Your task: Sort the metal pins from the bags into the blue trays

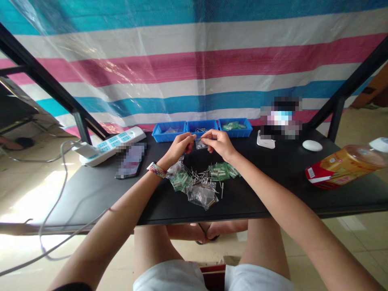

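Over the middle of the black table, my left hand [182,144] and my right hand [220,143] are close together, fingers pinched. Between them is a small clear plastic bag [200,144]; both hands appear to grip its upper edges. Below lies a loose heap of thin metal pins, possibly rivets [201,176]. Green packets [220,171] of similar pieces lie to its right, with more green packets [181,180] to its left. Filled clear bags [202,196] sit in front of the heap. What is inside the held bag is too small to tell.
Behind my hands stand three blue bins: left [159,136], middle [202,122] and right [247,128], holding clear bags, metal pins and green packets. A power strip [130,136] and phone [131,160] are left; a white case [266,140], white mouse-like object [312,146] and bottle [345,165] are right.
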Motion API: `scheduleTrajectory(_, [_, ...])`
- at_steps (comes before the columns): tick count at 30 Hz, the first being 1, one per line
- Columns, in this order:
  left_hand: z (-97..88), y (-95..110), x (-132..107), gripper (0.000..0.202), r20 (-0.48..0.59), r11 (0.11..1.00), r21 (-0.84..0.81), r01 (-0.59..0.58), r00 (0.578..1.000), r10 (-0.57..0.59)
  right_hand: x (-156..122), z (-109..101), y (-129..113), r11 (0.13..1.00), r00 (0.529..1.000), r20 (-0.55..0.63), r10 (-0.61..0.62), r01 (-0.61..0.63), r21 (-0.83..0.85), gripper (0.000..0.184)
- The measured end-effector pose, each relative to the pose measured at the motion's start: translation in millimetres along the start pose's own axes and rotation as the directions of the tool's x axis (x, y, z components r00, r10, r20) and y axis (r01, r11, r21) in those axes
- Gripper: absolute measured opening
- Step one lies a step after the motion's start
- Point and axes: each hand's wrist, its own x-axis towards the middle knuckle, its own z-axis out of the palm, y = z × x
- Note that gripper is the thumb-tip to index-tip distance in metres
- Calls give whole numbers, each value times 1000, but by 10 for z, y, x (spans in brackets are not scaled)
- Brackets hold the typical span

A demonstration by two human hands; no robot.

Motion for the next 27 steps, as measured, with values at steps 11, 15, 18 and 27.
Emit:
scheduleTrajectory(11, [-48, -16, 22, 35, 30, 998, -50, 49, 998, -48, -105, 51, -7, 747, 876, 75, -477, 449, -490, 14])
scheduleTrajectory(15, [-137, -91, 72, 28, -184, 1000, 12, -2, 983, 5, -163, 77, -29, 558, 822, 193, -536, 517, -650, 30])
scheduleTrajectory(18, [-260, -127, 124, 19, -424, 999, 48, -26, 905, 44, -242, 172, -26, 501, 787, 435, -437, 615, -609, 33])
scheduleTrajectory(27, [-500, -190, 215, 25, -615, 995, -75, 67, 783, -99, -384, 334, 44, 466, 759, 624, -184, 627, -625, 37])
